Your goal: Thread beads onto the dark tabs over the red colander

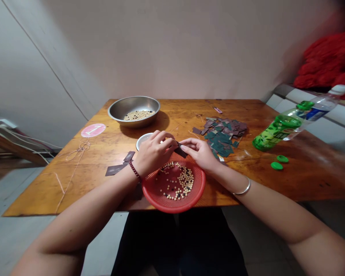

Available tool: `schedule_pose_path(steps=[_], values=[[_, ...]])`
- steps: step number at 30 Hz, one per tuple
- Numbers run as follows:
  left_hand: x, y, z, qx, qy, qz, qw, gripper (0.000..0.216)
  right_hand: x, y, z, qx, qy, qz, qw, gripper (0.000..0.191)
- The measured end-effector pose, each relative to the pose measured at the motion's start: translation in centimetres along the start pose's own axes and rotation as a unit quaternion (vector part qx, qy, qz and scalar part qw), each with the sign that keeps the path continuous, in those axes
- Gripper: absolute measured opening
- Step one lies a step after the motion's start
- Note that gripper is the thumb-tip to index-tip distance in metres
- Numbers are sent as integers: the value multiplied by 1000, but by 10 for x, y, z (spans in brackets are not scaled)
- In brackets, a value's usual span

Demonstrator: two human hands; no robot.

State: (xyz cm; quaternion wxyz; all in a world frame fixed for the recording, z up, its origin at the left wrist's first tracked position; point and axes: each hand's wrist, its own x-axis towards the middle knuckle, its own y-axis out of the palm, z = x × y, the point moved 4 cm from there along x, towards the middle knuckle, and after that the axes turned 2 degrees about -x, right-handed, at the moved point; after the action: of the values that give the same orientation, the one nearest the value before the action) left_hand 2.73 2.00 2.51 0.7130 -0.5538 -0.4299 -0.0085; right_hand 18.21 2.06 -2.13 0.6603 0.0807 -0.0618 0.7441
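Above the far rim of a red plastic basket (174, 207), both hands meet at a small dark brown rectangular piece (180, 150). My right hand (199, 151) pinches its right side between thumb and fingers. My left hand (155, 151) is closed with its fingertips at the piece's upper left edge; part of its grip is hidden. Pale round beads (186, 180), mixed with a few black ones, lie in the basket below. Behind my left hand a small white bowl (142, 138) shows partly. Several dark brown pieces (115, 170) lie left of my left wrist.
A steel bowl (117, 117) with more beads stands at the back left. Dark green and brown pieces (220, 136) are heaped right of centre. Two bottles (271, 132) and green caps (276, 165) are at the right. Loose string (82, 147) and a pink tag (93, 130) lie left.
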Motion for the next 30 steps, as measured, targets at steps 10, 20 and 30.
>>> schedule_pose_path(steps=[10, 20, 30], values=[[0, 1, 0, -10, 1, 5, 1000, 12, -1, 1, 1, -1, -2, -2, 1000, 22], [1, 1, 1, -13, -4, 10, 1000, 13, -1, 0, 0, -1, -1, -2, 1000, 25], [1, 0, -1, -9, -3, 16, 1000, 14, -1, 1, 0, -2, 0, -3, 1000, 24]])
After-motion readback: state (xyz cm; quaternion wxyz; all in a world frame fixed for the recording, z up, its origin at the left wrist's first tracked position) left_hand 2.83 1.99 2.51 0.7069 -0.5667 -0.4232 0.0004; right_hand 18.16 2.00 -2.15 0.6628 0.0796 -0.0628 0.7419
